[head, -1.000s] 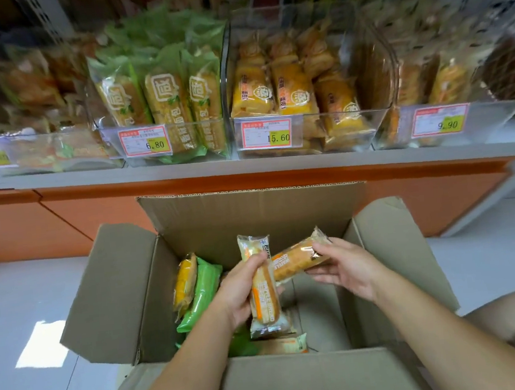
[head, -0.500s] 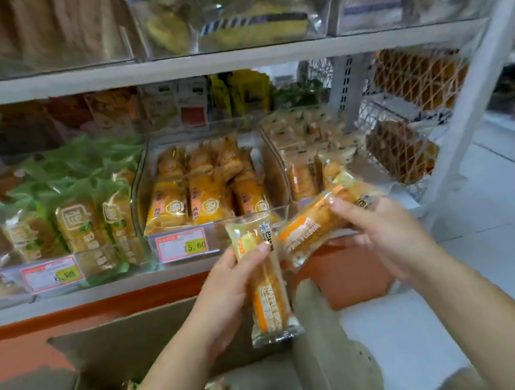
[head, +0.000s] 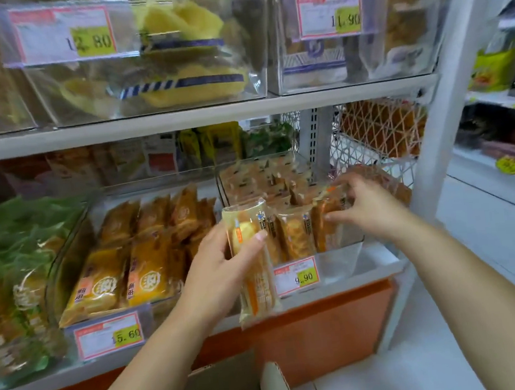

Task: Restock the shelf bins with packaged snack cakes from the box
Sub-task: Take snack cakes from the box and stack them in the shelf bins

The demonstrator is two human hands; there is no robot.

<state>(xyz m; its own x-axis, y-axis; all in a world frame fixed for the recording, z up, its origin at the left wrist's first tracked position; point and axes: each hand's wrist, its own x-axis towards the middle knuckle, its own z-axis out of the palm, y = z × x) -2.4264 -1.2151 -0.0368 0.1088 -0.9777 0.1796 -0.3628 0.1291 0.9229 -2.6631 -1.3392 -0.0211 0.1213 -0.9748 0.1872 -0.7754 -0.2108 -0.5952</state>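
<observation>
My left hand [head: 223,271] grips a clear-wrapped snack cake [head: 253,277] upright in front of the lower shelf. My right hand [head: 367,205] reaches into the clear bin [head: 342,257] marked 9.90 and holds a second snack cake [head: 328,219] among the packs standing there. Only the top flaps of the cardboard box [head: 225,388] show at the bottom edge.
Left of that bin stands a clear bin of orange-yellow packs [head: 124,272] marked 15.60, then green packs [head: 9,268]. An upper shelf [head: 178,119] carries more clear bins. A white wire basket [head: 378,147] and a white upright post [head: 449,95] are at the right.
Both hands lifted their cakes out of the box and up to the shelf. My right hand carried its cake into the 9.90 bin; the view swung up and right.
</observation>
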